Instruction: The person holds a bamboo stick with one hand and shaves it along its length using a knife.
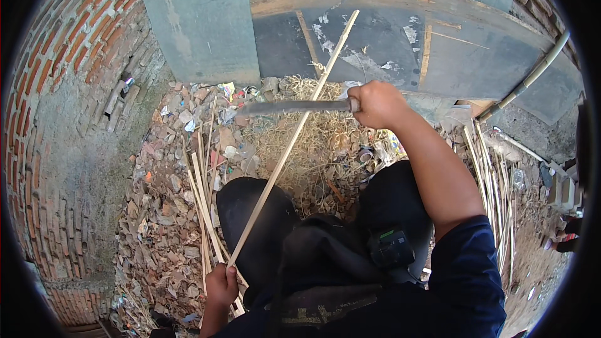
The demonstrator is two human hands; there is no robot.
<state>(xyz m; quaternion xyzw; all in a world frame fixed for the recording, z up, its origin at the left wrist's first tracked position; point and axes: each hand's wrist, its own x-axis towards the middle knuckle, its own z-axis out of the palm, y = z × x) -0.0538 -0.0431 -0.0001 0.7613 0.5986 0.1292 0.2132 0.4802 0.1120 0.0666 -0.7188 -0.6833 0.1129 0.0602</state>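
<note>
My left hand [221, 285] is closed round the near end of a long pale bamboo strip [270, 181]. From there the strip slants away up and to the right, past my left knee, its far end raised in front of a dark panel. My right hand [377, 104] grips the handle of a machete [291, 107], whose long dark blade points left and crosses the strip beyond my knees. Whether the edge bites into the strip cannot be seen. A small curl of shaving [320, 67] clings to the strip above the blade.
Curly shavings [303, 141] cover the rubble ground ahead. Bamboo strips [203, 209] lie at my left, and another bundle of strips [490, 181] at my right. A brick wall [59, 119] stands left, with grey-green panels [194, 22] ahead. A black device [392, 250] rests at my lap.
</note>
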